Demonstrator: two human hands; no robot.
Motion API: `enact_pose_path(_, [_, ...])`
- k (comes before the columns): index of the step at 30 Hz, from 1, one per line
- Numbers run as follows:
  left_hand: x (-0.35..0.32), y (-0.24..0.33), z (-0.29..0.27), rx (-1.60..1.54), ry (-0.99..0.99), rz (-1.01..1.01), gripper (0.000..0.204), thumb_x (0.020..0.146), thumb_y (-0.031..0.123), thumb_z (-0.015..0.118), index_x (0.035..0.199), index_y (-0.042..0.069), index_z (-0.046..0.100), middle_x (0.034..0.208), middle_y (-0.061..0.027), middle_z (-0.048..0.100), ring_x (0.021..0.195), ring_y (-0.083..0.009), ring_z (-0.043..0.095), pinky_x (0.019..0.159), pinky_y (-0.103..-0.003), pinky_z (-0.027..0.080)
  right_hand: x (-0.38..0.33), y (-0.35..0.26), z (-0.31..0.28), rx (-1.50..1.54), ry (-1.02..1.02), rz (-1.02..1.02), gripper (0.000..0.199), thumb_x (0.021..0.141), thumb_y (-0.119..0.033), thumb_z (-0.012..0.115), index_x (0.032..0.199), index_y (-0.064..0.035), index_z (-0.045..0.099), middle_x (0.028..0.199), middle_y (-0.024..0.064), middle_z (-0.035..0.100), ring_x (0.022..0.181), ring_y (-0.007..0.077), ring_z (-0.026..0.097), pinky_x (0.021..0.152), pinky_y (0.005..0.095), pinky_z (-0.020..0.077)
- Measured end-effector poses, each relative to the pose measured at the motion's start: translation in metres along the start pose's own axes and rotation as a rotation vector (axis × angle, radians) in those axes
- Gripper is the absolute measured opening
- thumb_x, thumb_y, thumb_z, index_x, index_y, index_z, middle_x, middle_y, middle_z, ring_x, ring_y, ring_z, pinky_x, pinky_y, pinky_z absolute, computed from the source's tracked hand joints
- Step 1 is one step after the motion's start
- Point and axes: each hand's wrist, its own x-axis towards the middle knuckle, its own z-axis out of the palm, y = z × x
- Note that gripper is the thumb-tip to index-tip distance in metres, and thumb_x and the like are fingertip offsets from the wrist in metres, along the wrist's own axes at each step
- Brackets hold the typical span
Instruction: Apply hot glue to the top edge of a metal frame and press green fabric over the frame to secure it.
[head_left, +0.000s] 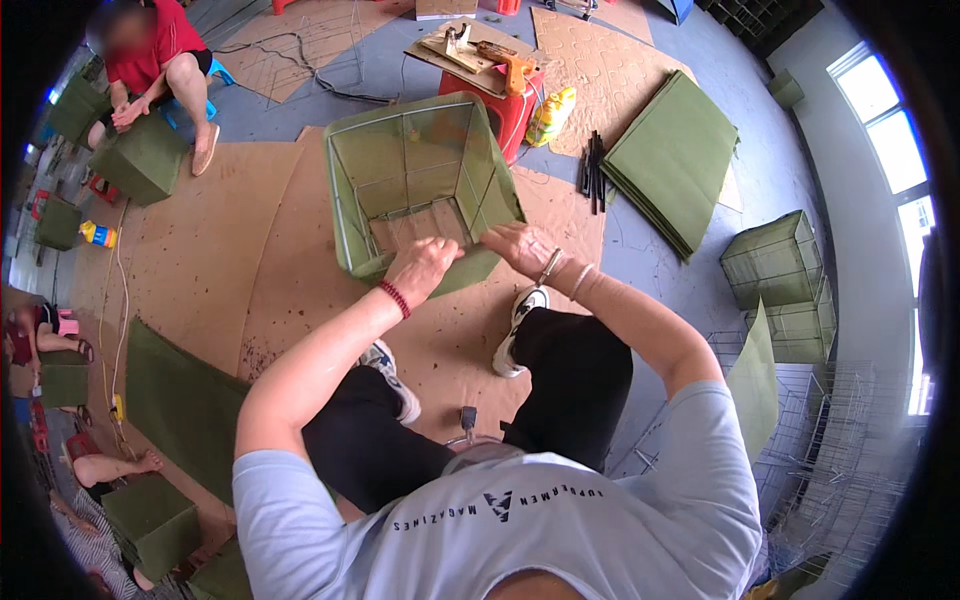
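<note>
Keeping the pull even matters here, I'd judge: the bare left hand should steady the near rim of the open, square, green fabric box on its grey wire frame, while the bare right hand eases the edge flat. The box stands on brown cardboard sheeting, its near rim at both hands' closed, pinching fingers, the right ones toward the corner; whether they grip cloth or wire, I can't tell.
</note>
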Motion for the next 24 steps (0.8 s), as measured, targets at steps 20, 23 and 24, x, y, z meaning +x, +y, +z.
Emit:
enact_pose_path(20, [-0.016, -0.001, 0.008, 0.086, 0.052, -0.056, 0.023, 0.088, 0.017, 0.063, 0.091, -0.006, 0.06, 0.082, -0.0149, 0.061, 0.087, -0.0257, 0.062, 0.082, -0.034, 0.055, 0.037, 0.02, -0.055, 0.347, -0.474, 1.276, 0.043, 0.095, -0.037, 0.057, 0.078, 0.0011, 0.068, 0.056, 0.0041, 0.061, 0.052, 0.0078, 0.058, 0.049, 0.026, 0.0456])
enact_pose_path(23, [-0.014, 0.002, 0.006, 0.059, 0.034, -0.021, 0.029, 0.089, 0.017, 0.063, 0.096, -0.011, 0.062, 0.087, -0.0199, 0.063, 0.09, -0.0296, 0.064, 0.086, -0.037, 0.055, 0.038, 0.028, -0.055, 0.594, -0.643, 1.446, 0.04, 0.094, -0.033, 0.06, 0.075, 0.0018, 0.066, 0.054, 0.0034, 0.059, 0.046, 0.0075, 0.055, 0.043, 0.025, 0.042])
enact_pose_path(24, [-0.015, 0.004, 0.004, 0.066, 0.023, -0.034, 0.029, 0.089, 0.017, 0.063, 0.097, -0.011, 0.062, 0.088, -0.0209, 0.064, 0.09, -0.0302, 0.064, 0.086, -0.038, 0.055, 0.058, 0.024, -0.057, 0.477, -0.766, 1.401, 0.041, 0.092, -0.031, 0.061, 0.068, 0.0014, 0.065, 0.052, 0.0038, 0.058, 0.045, 0.0082, 0.055, 0.042, 0.0259, 0.0426])
